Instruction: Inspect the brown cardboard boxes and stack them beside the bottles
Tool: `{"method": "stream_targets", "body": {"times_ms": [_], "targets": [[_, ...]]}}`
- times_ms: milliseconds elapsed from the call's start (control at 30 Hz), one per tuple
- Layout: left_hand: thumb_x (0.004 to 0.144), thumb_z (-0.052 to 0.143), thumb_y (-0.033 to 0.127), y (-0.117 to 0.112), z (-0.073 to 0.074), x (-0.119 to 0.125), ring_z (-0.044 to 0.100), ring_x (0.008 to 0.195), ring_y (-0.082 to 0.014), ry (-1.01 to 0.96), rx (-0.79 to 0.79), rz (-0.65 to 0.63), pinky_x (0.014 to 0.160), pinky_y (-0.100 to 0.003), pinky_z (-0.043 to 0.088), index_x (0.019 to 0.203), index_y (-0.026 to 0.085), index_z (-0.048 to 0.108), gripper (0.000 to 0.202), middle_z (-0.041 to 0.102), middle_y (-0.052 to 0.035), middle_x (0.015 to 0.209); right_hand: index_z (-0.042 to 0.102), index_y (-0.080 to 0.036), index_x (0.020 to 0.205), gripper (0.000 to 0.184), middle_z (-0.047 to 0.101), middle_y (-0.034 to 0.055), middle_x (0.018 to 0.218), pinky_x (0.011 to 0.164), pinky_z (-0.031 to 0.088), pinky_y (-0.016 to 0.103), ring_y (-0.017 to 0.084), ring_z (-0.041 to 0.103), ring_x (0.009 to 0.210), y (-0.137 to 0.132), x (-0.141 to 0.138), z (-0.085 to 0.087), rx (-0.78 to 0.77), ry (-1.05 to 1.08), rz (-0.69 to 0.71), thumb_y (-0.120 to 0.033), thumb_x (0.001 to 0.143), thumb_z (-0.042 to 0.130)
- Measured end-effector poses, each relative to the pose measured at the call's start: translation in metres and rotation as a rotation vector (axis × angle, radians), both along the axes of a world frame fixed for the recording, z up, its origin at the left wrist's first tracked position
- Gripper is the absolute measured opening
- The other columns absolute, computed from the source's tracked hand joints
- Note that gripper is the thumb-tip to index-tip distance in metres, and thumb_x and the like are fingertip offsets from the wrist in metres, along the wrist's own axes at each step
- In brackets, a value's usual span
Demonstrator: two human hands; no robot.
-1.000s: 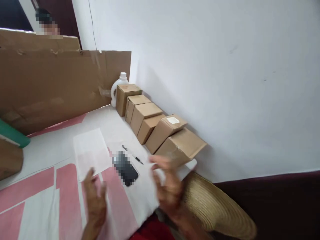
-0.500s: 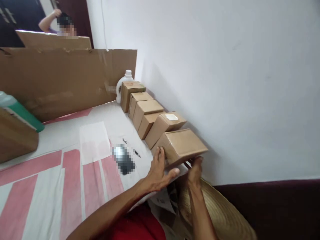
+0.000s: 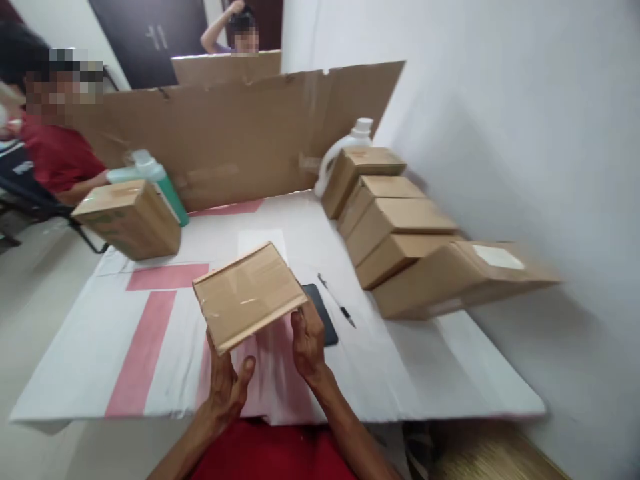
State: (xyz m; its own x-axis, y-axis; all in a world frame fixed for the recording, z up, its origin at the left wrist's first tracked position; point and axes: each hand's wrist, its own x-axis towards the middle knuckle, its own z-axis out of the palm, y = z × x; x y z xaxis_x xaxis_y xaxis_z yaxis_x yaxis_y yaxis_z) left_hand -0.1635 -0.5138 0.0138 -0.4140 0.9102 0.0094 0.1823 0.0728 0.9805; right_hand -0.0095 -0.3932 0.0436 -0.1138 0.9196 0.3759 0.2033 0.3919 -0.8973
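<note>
I hold a small brown cardboard box point(image 3: 247, 293), sealed with clear tape, above the table's near edge. My left hand point(image 3: 225, 383) grips it from below at its near left corner. My right hand point(image 3: 307, 340) grips its near right side. Under the box lie a dark phone point(image 3: 323, 320) and a pen point(image 3: 337, 307) on the white and pink table cover point(image 3: 150, 333).
A row of several cardboard boxes point(image 3: 400, 227) lines the white wall at right, with a white jug point(image 3: 345, 150) behind. A cardboard screen point(image 3: 235, 133) stands at the back. Another box point(image 3: 127, 217) and a green bottle point(image 3: 160, 180) sit at left. Two other people are beyond.
Both hands took the nearest box from the row by the wall and brought it to the table's middle. The view swung left and the hat dropped out of sight.
</note>
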Motion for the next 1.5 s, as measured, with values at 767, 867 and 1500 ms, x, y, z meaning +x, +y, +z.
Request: {"method": "stream_targets", "body": {"times_ms": [767, 867, 1500], "targets": [[0.092, 0.069, 0.048, 0.027, 0.002, -0.052, 0.063, 0.115, -0.0263, 0.287, 0.083, 0.218, 0.103, -0.046, 0.051, 0.142, 0.024, 0.056, 0.057, 0.064, -0.0112, 0.13, 0.065, -0.018, 0.082, 0.06, 0.064, 0.0022, 0.08, 0.069, 0.044, 0.03, 0.02, 0.055, 0.077, 0.053, -0.016, -0.045, -0.479, 0.11, 0.318, -0.069, 0.101, 0.039], [0.095, 0.065, 0.05, 0.021, 0.005, -0.048, 0.064, 0.116, -0.0256, 0.196, 0.073, 0.259, 0.102, -0.043, 0.052, 0.148, 0.023, 0.051, 0.061, 0.064, -0.0118, 0.129, 0.061, -0.02, 0.075, 0.058, 0.058, -0.0003, 0.071, 0.063, 0.038, 0.028, 0.017, 0.05, 0.07, 0.048, -0.012, -0.031, -0.423, 0.03, 0.262, -0.068, 0.101, 0.043], [0.107, 0.045, 0.043, 0.002, 0.042, -0.037, 0.064, 0.111, -0.0234, 0.432, 0.064, 0.192, 0.097, -0.039, 0.055, 0.149, 0.022, 0.055, 0.049, 0.067, -0.0119, 0.122, 0.062, -0.024, 0.145, 0.071, 0.067, 0.0081, 0.144, 0.114, 0.048, 0.042, 0.027, 0.055, 0.14, 0.024, -0.018, -0.033, -0.725, 0.504, 0.403, -0.074, 0.097, 0.047]]}}
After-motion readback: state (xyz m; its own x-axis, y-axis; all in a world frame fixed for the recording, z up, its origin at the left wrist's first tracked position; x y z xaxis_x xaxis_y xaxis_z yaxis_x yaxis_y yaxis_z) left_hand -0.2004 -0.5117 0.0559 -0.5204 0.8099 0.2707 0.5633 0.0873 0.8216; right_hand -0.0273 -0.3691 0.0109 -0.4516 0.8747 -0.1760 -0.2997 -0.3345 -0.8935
